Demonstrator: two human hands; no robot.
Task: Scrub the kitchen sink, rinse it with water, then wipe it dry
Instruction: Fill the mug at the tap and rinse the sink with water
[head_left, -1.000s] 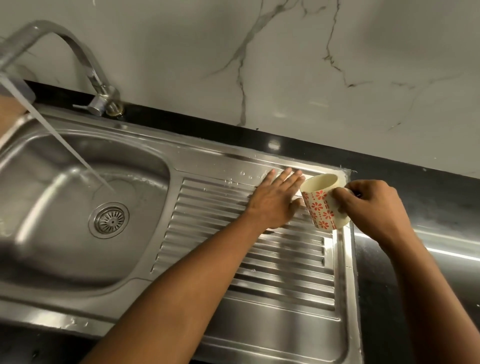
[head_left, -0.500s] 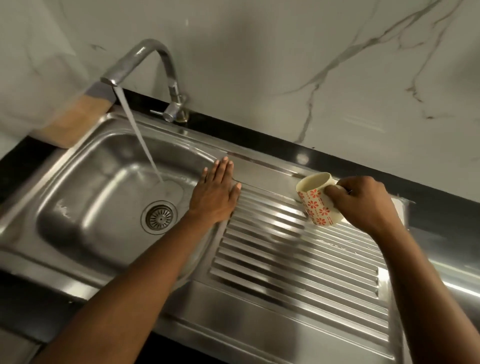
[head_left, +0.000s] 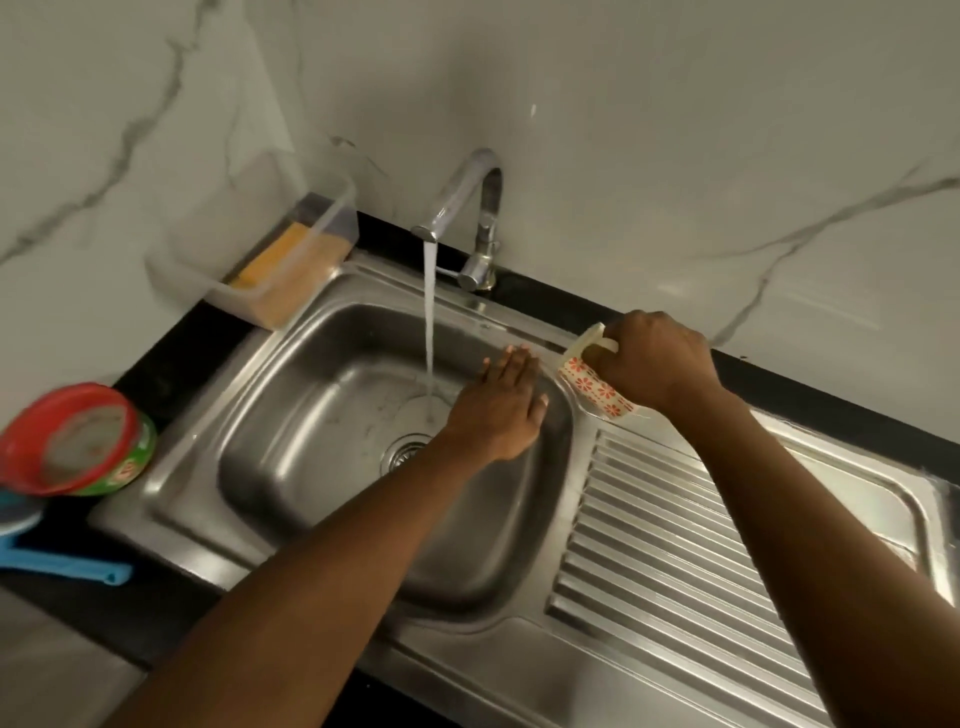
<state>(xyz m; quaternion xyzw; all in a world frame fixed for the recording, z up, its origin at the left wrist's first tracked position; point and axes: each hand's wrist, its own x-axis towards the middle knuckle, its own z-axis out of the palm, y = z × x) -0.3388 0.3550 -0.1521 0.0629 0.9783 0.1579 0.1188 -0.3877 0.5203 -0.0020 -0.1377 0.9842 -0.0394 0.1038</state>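
Item: kitchen sink (head_left: 311, 457), stainless, single basin with ribbed draining board (head_left: 675, 561) to its right, set in a dark desk (head_left: 171, 358).

Tap (head_left: 467, 208): running; the stream falls into the basin just behind the drain (head_left: 402, 449).

My left hand (head_left: 498, 410): open, flat, fingers spread and pointing away from me, palm against the basin's right wall beside the stream. It holds nothing.

My right hand (head_left: 657, 358): closed round the handle of a cream mug with red flowers (head_left: 597, 389), tipped mouth-down over the basin's right rim. Whether anything is pouring from it, I cannot tell.

Accessories, left of the basin: clear tub with a yellow sponge (head_left: 288, 265) at the back corner; round red-lidded container (head_left: 72, 436); blue handle (head_left: 62, 566) at the desk's edge.

Stage, in my judgement: rinsing; drying not begun.

Risks noted:
- The mug is held by the handle with a wet hand; it could slip and knock the steel rim, chipping.
- Water tipped at the rim may run along the draining board and onto the desk rather than into the basin.
- The bare palm may miss residue in the corners.
- The open tap may splash the wall and sponge tub.
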